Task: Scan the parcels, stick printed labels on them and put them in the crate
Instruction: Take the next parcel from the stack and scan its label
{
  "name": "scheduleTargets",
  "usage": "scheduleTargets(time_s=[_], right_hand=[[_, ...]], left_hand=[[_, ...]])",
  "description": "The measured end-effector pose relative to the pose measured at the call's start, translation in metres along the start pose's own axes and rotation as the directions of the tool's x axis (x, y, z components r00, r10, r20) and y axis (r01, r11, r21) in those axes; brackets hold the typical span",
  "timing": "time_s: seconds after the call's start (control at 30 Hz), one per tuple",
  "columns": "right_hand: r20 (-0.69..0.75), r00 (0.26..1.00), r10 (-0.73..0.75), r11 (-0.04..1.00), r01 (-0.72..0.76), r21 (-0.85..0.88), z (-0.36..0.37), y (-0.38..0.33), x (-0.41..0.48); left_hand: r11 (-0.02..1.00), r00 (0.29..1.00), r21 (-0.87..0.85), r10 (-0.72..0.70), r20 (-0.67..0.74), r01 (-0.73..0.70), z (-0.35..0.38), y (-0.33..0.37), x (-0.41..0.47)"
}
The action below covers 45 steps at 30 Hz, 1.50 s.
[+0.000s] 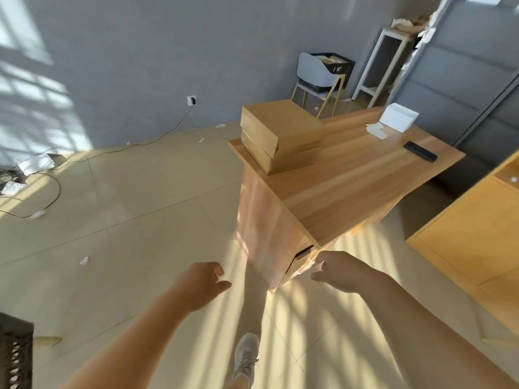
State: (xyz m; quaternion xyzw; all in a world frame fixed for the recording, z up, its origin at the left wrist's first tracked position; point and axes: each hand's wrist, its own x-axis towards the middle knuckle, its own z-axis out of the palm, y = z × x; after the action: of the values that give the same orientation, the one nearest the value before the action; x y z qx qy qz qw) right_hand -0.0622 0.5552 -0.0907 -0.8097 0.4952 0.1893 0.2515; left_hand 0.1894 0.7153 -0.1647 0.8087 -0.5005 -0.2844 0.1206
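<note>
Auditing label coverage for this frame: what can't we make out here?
All in the head view.
1. Black crate: cut off by the left and bottom edges; its inside is out of frame.
2. Stacked parcels: far and under faces hidden by the stack itself, so labelled or not is unclear.
3. Black device on the desk: too small to identify.
4. Paper slips beside the white box: print too small to read.

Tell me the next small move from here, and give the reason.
Probably step up to the desk and reach both hands for the top parcel of the stack on its corner. The left hand and right hand hold nothing and are short of the desk. Nothing can be scanned or labelled until a parcel is picked up.
</note>
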Motion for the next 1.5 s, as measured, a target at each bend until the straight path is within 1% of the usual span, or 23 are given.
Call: scheduleTargets(time_s=[0.2,0.33,0.4,0.5,0.67,0.8,0.87,0.97,1.07,1.13,1.23,1.37,1.5], right_hand=[[-0.056,0.998,-0.011,1.0,0.012,0.004,-0.07,0.026,0.081],[-0.074,0.996,-0.047,0.998,0.051,0.048,-0.12,0.034,0.133],[-0.069,0.995,-0.077,0.996,0.079,0.037,-0.141,0.04,0.157],[-0.068,0.994,-0.083,0.996,0.085,0.03,-0.168,0.051,0.191],[-0.12,0.991,-0.052,0.998,0.056,0.025,-0.205,0.078,0.251],[-0.181,0.983,-0.019,0.996,0.035,0.087,-0.239,0.1,0.31],[-0.213,0.977,-0.015,0.99,0.044,0.132,-0.256,0.107,0.338],[-0.221,0.973,-0.069,0.975,0.113,0.191,-0.276,0.114,0.377],[-0.171,0.973,-0.157,0.961,0.191,0.202,-0.292,0.116,0.408],[-0.118,0.97,-0.213,0.95,0.234,0.204,-0.299,0.118,0.424],[-0.067,0.953,-0.295,0.917,0.302,0.261,-0.303,0.123,0.441],[-0.101,0.921,-0.376,0.849,0.386,0.362,-0.307,0.132,0.449],[-0.171,0.859,-0.482,0.674,0.488,0.554,-0.327,0.14,0.441]], left_hand=[[0.999,0.999,-0.035,0.007,-0.037,-0.009,-0.011,0.049,0.104],[0.996,0.999,-0.08,-0.034,-0.035,0.031,-0.021,0.076,0.169],[0.993,0.997,-0.102,-0.058,-0.045,0.053,-0.027,0.088,0.196],[0.987,0.994,-0.141,-0.088,-0.068,0.078,-0.036,0.103,0.232],[0.978,0.98,-0.185,-0.124,-0.156,0.094,-0.057,0.137,0.281],[0.934,0.93,-0.341,-0.216,-0.298,0.107,-0.068,0.171,0.318],[0.9,0.896,-0.413,-0.29,-0.336,0.136,-0.068,0.186,0.336],[0.842,0.843,-0.506,-0.404,-0.356,0.19,-0.066,0.204,0.361],[0.775,0.797,-0.579,-0.506,-0.329,0.253,-0.064,0.219,0.38],[0.74,0.766,-0.617,-0.553,-0.328,0.269,-0.063,0.228,0.387],[0.723,0.738,-0.65,-0.567,-0.365,0.234,-0.061,0.236,0.391],[0.754,0.726,-0.619,-0.551,-0.412,0.221,-0.062,0.245,0.384],[0.795,0.722,-0.594,-0.482,-0.496,0.123,-0.069,0.267,0.371]])
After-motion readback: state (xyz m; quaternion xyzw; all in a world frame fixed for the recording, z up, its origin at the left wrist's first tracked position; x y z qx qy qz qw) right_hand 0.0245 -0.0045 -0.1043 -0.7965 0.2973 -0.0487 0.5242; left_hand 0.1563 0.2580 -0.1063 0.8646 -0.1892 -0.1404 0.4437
